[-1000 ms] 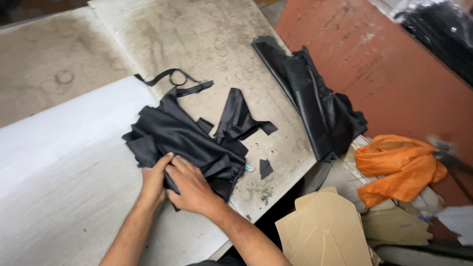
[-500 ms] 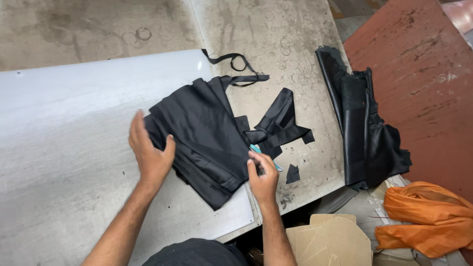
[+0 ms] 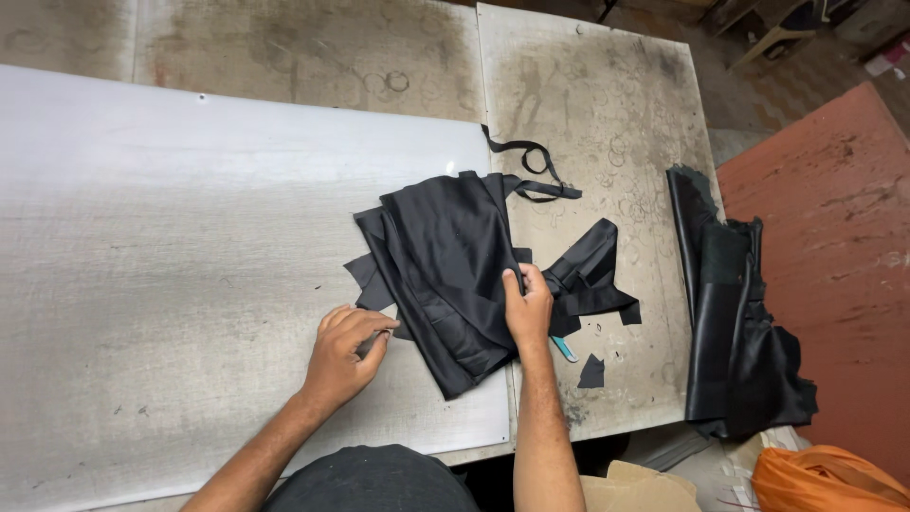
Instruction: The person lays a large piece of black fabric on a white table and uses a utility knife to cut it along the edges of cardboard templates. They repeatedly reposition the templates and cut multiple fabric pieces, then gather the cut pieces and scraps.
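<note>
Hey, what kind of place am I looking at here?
Probably a small leather or garment cutting workshop. Folded black material lies on a worn, stained cutting table, offcut strips and scraps are scattered beside it, and another black pile waits at the right edge.

The folded cloth [image 3: 445, 275] is plain black with a faint sheen, as are the loose strap [image 3: 531, 171] and the small offcuts [image 3: 592, 372]. The pile of material [image 3: 735, 332] at the right is black too. The worktop [image 3: 190, 218] is pale grey, stained brown beyond. A sliver of light blue tool [image 3: 565, 350] shows. The bag [image 3: 825, 479] is bright orange.
</note>
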